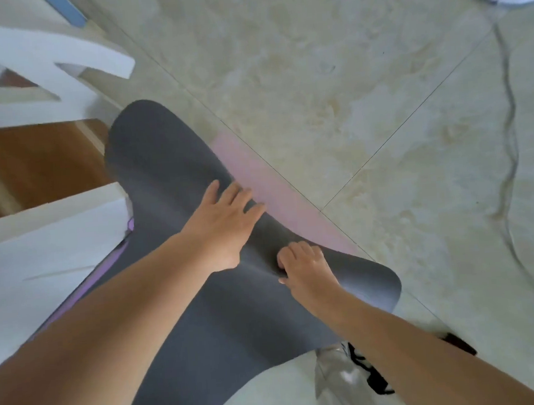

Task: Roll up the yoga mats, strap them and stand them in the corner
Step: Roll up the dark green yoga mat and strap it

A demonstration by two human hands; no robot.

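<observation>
Pale tiled floor (329,71) — grey mat (168,165) pressed by flat-open left hand (221,219); right hand (305,267) curled, pinching mat; white furniture (40,237) beside.

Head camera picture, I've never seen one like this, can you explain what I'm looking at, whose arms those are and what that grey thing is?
There is no machine here. The one picture comes from a wide-angle camera worn on a person's head, looking forward and down, so the two bare arms belong to the wearer. On the tiled floor lies a grey yoga mat, partly rolled or folded over, with a pink mat showing from under its far edge. The left hand lies flat on the grey mat with fingers spread. The right hand is curled, pressing or gripping the mat; I cannot tell which. White furniture stands at the left, and a cable runs along the floor at the right.
</observation>
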